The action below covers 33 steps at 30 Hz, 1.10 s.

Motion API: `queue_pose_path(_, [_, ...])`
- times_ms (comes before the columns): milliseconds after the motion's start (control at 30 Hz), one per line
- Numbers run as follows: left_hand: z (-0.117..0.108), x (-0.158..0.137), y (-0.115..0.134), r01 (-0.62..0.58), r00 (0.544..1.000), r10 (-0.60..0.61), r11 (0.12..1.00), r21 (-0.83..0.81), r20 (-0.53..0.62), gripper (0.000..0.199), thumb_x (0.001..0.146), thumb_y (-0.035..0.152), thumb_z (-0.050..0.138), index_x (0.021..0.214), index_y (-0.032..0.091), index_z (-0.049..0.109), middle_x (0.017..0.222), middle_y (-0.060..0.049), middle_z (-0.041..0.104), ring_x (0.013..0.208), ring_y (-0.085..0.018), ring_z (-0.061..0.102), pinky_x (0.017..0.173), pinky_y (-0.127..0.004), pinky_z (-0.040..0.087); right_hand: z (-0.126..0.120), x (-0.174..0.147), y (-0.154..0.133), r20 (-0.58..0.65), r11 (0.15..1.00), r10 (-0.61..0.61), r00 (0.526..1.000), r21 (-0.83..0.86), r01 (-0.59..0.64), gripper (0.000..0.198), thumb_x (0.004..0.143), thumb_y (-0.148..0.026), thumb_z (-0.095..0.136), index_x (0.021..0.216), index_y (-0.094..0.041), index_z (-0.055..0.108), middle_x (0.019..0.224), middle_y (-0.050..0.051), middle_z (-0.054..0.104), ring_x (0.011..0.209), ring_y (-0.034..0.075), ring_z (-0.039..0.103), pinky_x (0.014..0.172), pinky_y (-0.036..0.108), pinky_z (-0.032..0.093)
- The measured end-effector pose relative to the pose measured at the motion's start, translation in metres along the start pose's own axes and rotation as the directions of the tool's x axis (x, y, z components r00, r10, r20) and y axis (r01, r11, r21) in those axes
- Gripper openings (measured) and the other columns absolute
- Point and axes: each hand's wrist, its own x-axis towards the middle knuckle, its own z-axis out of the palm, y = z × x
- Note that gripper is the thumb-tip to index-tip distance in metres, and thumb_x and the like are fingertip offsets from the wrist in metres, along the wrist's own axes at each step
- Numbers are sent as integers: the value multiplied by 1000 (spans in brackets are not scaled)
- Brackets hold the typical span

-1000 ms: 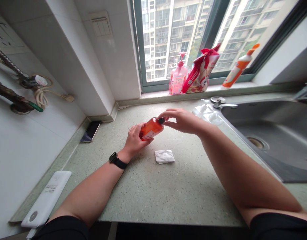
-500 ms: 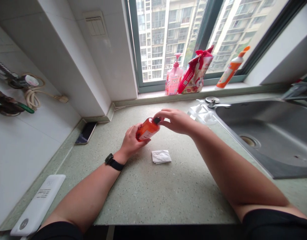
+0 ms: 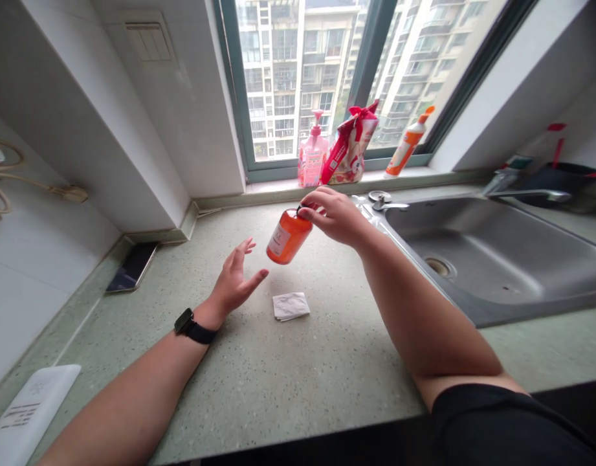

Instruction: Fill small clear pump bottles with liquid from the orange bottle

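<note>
An orange bottle (image 3: 292, 238) with a pale label hangs tilted over the counter, its dark cap gripped in the fingers of my right hand (image 3: 334, 215). My left hand (image 3: 233, 278) is apart from the bottle, to its left, with fingers spread and nothing in them. Below the bottle a folded white tissue (image 3: 291, 305) lies flat on the speckled counter (image 3: 298, 375). Clear plastic pieces behind my right hand are mostly hidden by it.
On the right is a steel sink (image 3: 492, 259) with a faucet (image 3: 530, 193). A pink pump bottle (image 3: 312, 158), a red bag (image 3: 351, 149) and an orange-white bottle (image 3: 407, 147) stand on the windowsill. A phone (image 3: 132, 266) and a white device (image 3: 30, 411) lie on the left.
My left hand has let go of the bottle and opened, moving away to the left. My right hand now holds the bottle alone by its cap. The view has turned rightward.
</note>
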Motion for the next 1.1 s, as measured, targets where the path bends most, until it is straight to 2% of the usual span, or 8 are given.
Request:
queue_pose_path(167, [2, 2, -5, 42, 999, -43, 999, 31, 16, 71, 105, 66, 55, 161, 23, 43, 147, -17, 65, 135, -34, 65, 121, -60, 46, -25, 1, 30, -201, 971, 134, 970, -170, -169, 31, 101, -48, 62, 104, -23, 79, 109, 12, 71, 105, 30, 65, 98, 44, 51])
queue_pose_path(300, [2, 2, -5, 43, 998, -45, 997, 63, 37, 66, 105, 65, 55, 157, 24, 48, 144, -15, 68, 135, -33, 65, 121, -58, 47, -29, -2, 58, -254, 899, 263, 931, -285, -332, 33, 100, -50, 64, 106, -22, 80, 110, 13, 69, 106, 32, 65, 100, 47, 51])
queue_pose_path(500, [3, 3, -6, 57, 997, -60, 995, 77, 49, 63, 105, 64, 54, 154, 25, 51, 141, -14, 70, 134, -32, 67, 119, -57, 49, -22, -4, 88, -308, 780, 407, 860, -372, -503, 43, 99, -60, 64, 108, -22, 82, 124, 17, 64, 123, 40, 59, 108, 60, 46])
queue_pose_path(667, [3, 4, -6, 49, 997, -53, 996, 75, 47, 61, 105, 63, 54, 153, 25, 52, 140, -14, 71, 132, -32, 67, 119, -56, 50, -18, -5, 95, -305, 752, 444, 842, -385, -536, 45, 98, -63, 64, 106, -23, 84, 121, 17, 65, 119, 40, 60, 106, 61, 47])
queue_pose_path(867, [4, 3, -6, 39, 998, -42, 997, 73, 49, 61, 105, 62, 54, 153, 24, 52, 139, -14, 72, 134, -32, 67, 120, -57, 49, -18, -5, 89, -270, 735, 482, 834, -394, -552, 38, 96, -58, 69, 109, -25, 84, 122, 16, 66, 120, 40, 62, 108, 61, 47])
queue_pose_path(1000, [6, 3, -6, 36, 998, -39, 998, 57, 51, 59, 106, 59, 54, 151, 23, 53, 138, -14, 72, 133, -31, 67, 120, -56, 49, -25, -5, 84, -227, 744, 493, 840, -391, -542, 45, 90, -65, 74, 109, -25, 82, 123, 16, 66, 122, 42, 61, 108, 63, 46])
queue_pose_path(1100, [6, 4, -4, 17, 999, -18, 999, 43, 35, 53, 105, 56, 55, 147, 23, 57, 135, -13, 73, 131, -31, 67, 119, -55, 49, -41, -8, 66, -257, 798, 419, 871, -353, -488, 47, 89, -62, 76, 116, -24, 79, 126, 17, 66, 126, 42, 59, 108, 62, 47])
